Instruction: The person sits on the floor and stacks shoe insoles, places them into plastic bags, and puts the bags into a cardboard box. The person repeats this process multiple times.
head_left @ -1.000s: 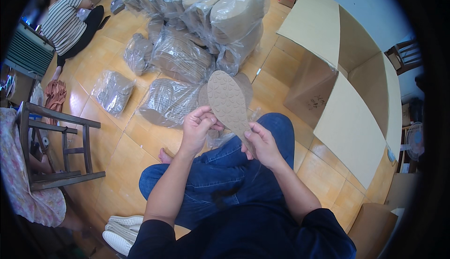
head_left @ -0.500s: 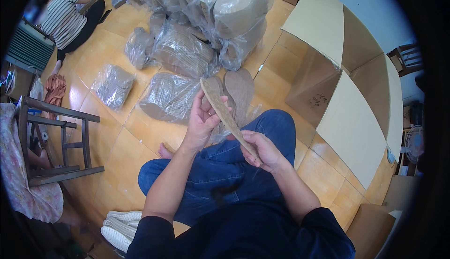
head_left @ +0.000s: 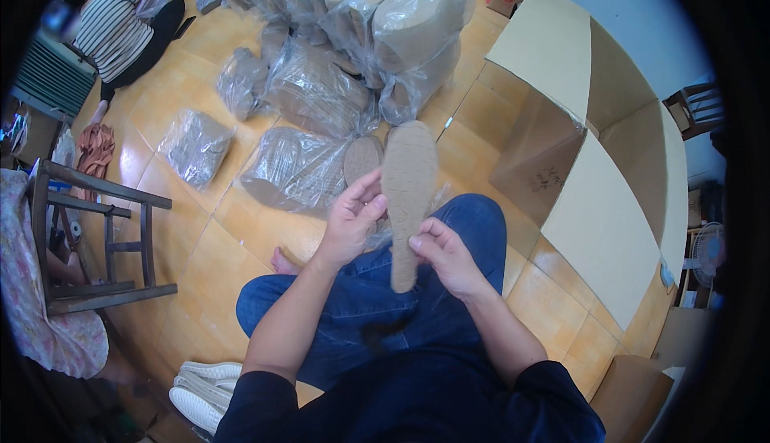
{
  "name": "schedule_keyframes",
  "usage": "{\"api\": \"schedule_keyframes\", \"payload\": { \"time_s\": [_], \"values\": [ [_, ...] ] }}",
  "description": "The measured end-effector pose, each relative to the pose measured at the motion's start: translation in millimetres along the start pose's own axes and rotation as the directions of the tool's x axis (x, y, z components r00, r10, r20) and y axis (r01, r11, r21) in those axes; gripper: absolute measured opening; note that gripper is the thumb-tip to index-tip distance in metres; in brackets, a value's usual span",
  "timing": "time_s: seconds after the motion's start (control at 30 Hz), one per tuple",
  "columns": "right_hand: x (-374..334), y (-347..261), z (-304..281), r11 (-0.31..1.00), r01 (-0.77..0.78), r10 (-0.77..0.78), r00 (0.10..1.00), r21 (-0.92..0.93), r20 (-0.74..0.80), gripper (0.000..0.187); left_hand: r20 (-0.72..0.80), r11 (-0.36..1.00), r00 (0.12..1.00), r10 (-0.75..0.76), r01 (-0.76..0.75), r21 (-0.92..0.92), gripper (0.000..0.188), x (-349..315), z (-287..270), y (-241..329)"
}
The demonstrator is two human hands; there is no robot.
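Since half a second ago, the brown shoe sole point(head_left: 409, 174) has turned from its edge to its broad face, and it stands more upright near the middle of the frame, over the crossed legs in blue jeans point(head_left: 361, 307). As I judge it, the step in hand is turning and looking over this one sole. Right hand point(head_left: 449, 254) has its thumb and fingers clamped on the right edge, near the narrow lower end. Left hand point(head_left: 351, 218) has curled fingers at the left edge; whether they grip or only support, I cannot tell. Any further turning would call, I think, for a steady pinch below and a loose guide above.

Work is done on the floor point(head_left: 224, 250), of shiny orange tiles. Just behind the raised sole, at the centre, lies another brown sole point(head_left: 365, 158), beside a clear-wrapped bundle point(head_left: 293, 162); a larger wrapped stack point(head_left: 409, 34) fills the upper middle. At the right stands an open cardboard box point(head_left: 533, 150). White soles point(head_left: 196, 403) lie at lower left, below a dark wooden stool point(head_left: 112, 299). At upper left, a co-worker in a striped top point(head_left: 116, 30) sits on the floor.
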State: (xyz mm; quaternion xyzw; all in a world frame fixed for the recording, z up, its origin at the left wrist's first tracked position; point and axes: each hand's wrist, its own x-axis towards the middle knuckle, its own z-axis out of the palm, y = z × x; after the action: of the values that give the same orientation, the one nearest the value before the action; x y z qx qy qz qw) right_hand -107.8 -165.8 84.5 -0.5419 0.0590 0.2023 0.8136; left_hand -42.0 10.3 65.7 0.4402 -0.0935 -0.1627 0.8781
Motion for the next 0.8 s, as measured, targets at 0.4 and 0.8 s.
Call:
{"api": "schedule_keyframes", "payload": {
  "time_s": [0.4,0.8],
  "values": [
    [-14.1,-30.1,4.9,0.979,0.160,-0.174,0.978,-0.124,-0.115,0.031,0.094,0.964,0.994,-0.062,0.035,0.263,0.037,-7.6,9.5,9.1],
    [-20.8,-34.6,10.7,0.957,0.196,-0.229,0.963,-0.215,-0.141,0.025,0.117,0.960,0.991,0.068,-0.097,0.261,0.027,-9.7,6.4,5.6]
  ]
}}
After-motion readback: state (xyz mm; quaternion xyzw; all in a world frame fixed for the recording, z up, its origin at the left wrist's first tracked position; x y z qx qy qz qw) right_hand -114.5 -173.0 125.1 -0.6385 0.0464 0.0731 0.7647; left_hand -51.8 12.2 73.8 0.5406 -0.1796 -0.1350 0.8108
